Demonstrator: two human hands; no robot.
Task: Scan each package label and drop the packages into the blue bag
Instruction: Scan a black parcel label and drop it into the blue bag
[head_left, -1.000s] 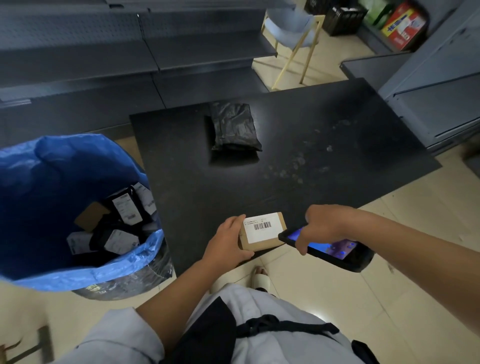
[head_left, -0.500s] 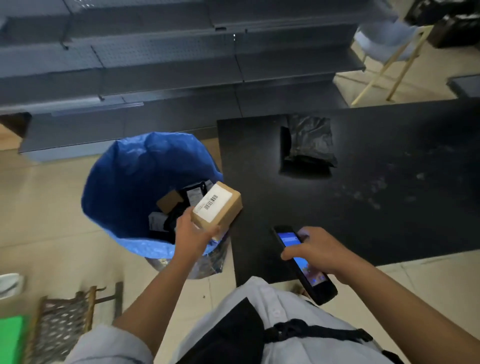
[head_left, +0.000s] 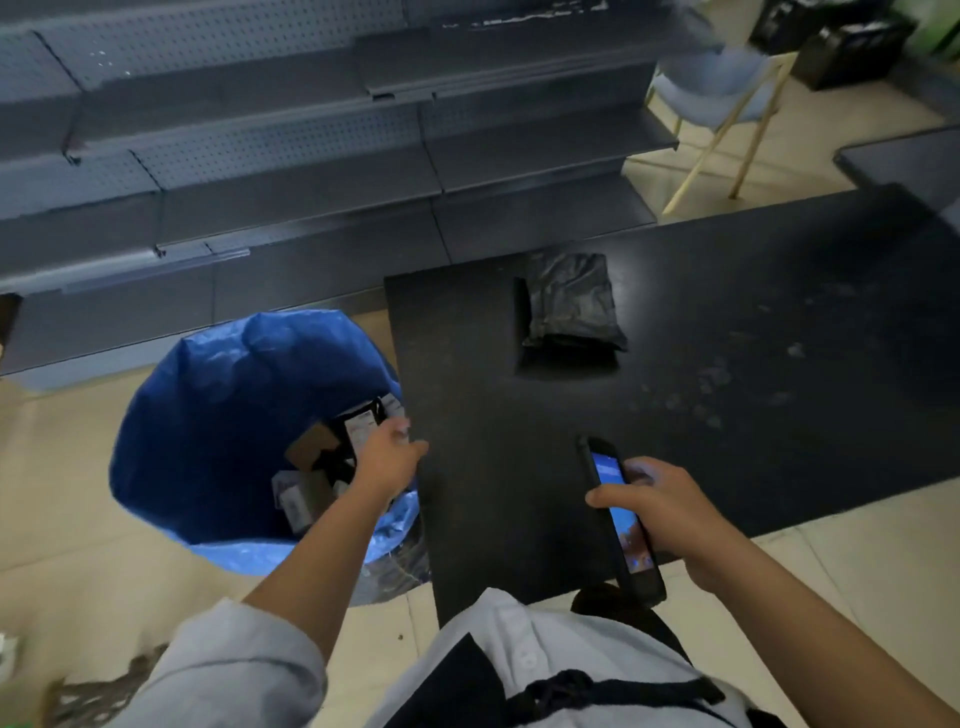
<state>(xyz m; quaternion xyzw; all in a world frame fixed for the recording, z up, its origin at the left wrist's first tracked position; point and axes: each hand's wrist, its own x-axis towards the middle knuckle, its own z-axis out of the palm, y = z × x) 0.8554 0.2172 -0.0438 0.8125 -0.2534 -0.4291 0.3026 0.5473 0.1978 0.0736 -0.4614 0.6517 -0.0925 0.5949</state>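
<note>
- The shelving, grey and perforated, runs across the far side, well beyond both hands.
- The tabletop is black and spreads forward and to the right of the right hand; its near left corner lies between the two hands.
- The blue bag stands open on the floor just left of the tabletop, its mouth under the left hand.
- Packages, brown boxes and dark pouches with white labels, lie piled in the bottom of the bag, directly below and left of the left hand.
- A black wrapped package lies flat on the tabletop, well ahead of both hands and nearer the right one.
- A chair with pale wooden legs stands on the floor far beyond the right hand.
- The left hand hangs over the bag's near right rim, fingers loose and motion-blurred, holding nothing.
- The right hand grips a black handheld scanner over the tabletop's near edge, its lit blue screen facing up.
</note>
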